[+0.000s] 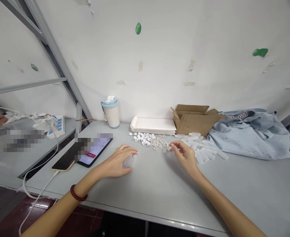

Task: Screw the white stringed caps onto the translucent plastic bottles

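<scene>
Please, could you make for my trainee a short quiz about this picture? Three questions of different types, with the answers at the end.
1. Which of these is nearest to the right hand?
A) the black phone
B) the heap of pale loops
C) the power strip

2. True or false: the left hand is curved around some clear plastic pieces.

3. Fill the gap: the cup near the wall has a ____ lid.

Key: 1. B; 2. true; 3. light blue.
</scene>
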